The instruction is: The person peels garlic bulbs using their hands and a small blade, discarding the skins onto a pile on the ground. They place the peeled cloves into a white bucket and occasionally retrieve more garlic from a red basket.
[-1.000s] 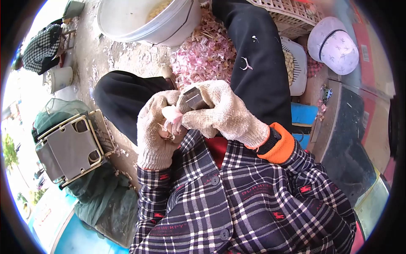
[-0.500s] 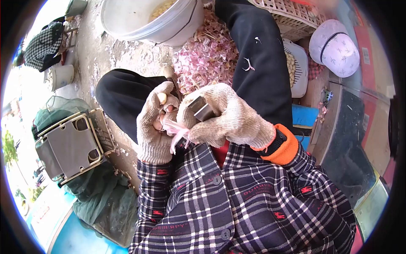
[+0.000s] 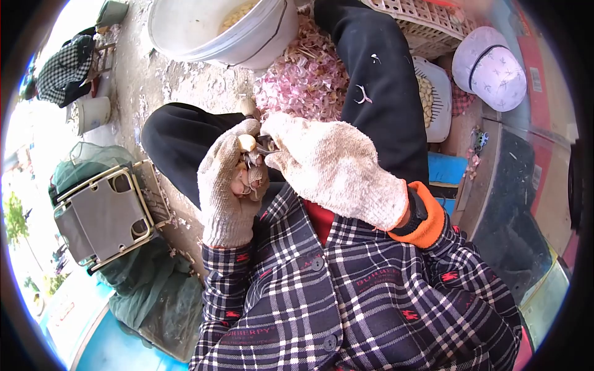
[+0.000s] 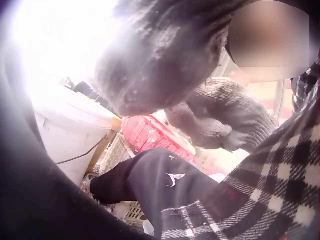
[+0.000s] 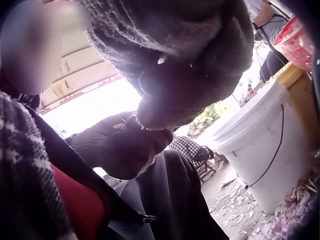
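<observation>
Both hands wear knitted cream gloves. In the head view the left hand (image 3: 228,185) curls round several pinkish garlic cloves (image 3: 242,179) in its palm and pinches a pale clove (image 3: 247,143) at its fingertips. Against that clove, the right hand (image 3: 340,164) holds a small dark metal blade (image 3: 266,147), mostly hidden by its fingers. The two hands meet above the lap. In the right wrist view the right glove (image 5: 175,65) covers what it grips.
A white bucket (image 3: 260,43) with pale cloves inside stands ahead, beside a heap of pink skins (image 3: 303,86). A white basket (image 3: 439,99), a floral hat (image 3: 489,68) and a crate (image 3: 427,28) lie to the right, a folding chair (image 3: 108,216) to the left.
The pink skin hanging between the hands is gone from there. My right hand has turned over, back upward, and its blade has moved to the clove at my left fingertips.
</observation>
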### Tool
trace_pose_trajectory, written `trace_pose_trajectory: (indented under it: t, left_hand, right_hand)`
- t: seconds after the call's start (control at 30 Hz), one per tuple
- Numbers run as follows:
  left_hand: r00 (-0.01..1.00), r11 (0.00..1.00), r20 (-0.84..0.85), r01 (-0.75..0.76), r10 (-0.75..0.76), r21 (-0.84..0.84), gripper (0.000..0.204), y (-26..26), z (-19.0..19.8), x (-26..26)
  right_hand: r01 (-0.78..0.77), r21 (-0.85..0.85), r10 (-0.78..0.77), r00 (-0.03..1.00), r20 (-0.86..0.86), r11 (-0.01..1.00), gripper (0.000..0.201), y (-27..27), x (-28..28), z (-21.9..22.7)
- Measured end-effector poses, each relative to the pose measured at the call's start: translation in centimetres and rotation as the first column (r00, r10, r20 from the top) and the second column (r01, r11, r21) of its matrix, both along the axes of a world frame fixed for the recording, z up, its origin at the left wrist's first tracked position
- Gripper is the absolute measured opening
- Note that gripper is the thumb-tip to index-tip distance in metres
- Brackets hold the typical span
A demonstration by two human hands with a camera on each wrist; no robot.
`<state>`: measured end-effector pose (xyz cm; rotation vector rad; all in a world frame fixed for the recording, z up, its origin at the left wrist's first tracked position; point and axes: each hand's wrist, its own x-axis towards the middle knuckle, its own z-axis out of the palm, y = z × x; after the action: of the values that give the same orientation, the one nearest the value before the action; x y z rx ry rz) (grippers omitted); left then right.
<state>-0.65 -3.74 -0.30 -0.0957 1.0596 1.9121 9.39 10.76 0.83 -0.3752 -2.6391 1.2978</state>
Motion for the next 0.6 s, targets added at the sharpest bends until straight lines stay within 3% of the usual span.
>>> trace_pose_trajectory:
  t: [0.07,0.13,0.23,0.3,0.4,0.47,0.5,0.53,0.6]
  left_hand:
    - [0.992,0.968,-0.086,-0.111,0.094,-0.227,0.030,0.9,1.0,0.5]
    - [0.984,0.959,-0.124,-0.157,0.131,-0.237,0.027,1.2,1.0,0.8]
    - [0.961,0.952,-0.268,-0.145,0.071,-0.269,0.027,1.2,1.5,1.2]
    - [0.935,0.906,-0.352,-0.177,0.033,-0.384,0.026,1.5,2.3,1.5]
    - [0.922,0.883,-0.375,-0.096,-0.095,-0.460,0.026,1.0,2.5,1.5]
    - [0.949,0.871,-0.305,-0.079,-0.084,-0.485,0.027,1.0,2.4,1.7]
    - [0.977,0.921,-0.212,-0.062,-0.023,-0.385,0.027,0.8,1.8,1.4]
    - [0.994,0.958,-0.107,-0.054,0.025,-0.280,0.027,0.8,1.5,1.2]
    - [0.994,0.971,-0.101,-0.065,0.042,-0.231,0.029,0.9,1.4,1.3]
  right_hand:
    - [-0.015,0.056,0.020,0.996,-0.089,0.998,0.022,-0.1,0.2,-0.1]
    - [-0.028,0.077,0.033,0.997,-0.067,0.997,0.021,0.0,0.2,0.2]
    - [-0.049,0.128,0.058,0.996,-0.067,0.991,0.020,0.1,0.2,0.2]
    - [-0.057,0.157,0.071,0.994,-0.084,0.986,0.019,0.2,0.2,0.4]
    - [-0.137,0.166,0.130,0.990,0.051,0.977,0.020,0.5,0.3,0.7]
    - [-0.071,0.075,0.077,0.994,-0.082,0.995,0.019,0.7,-0.5,0.5]
    - [-0.039,-0.071,0.046,0.993,0.105,0.997,0.012,1.1,-0.4,0.8]
    - [0.023,-0.204,0.007,0.990,0.143,0.979,0.015,1.5,-0.4,1.3]
    - [0.125,-0.242,-0.104,0.990,0.097,0.962,0.017,1.5,-0.1,-0.6]
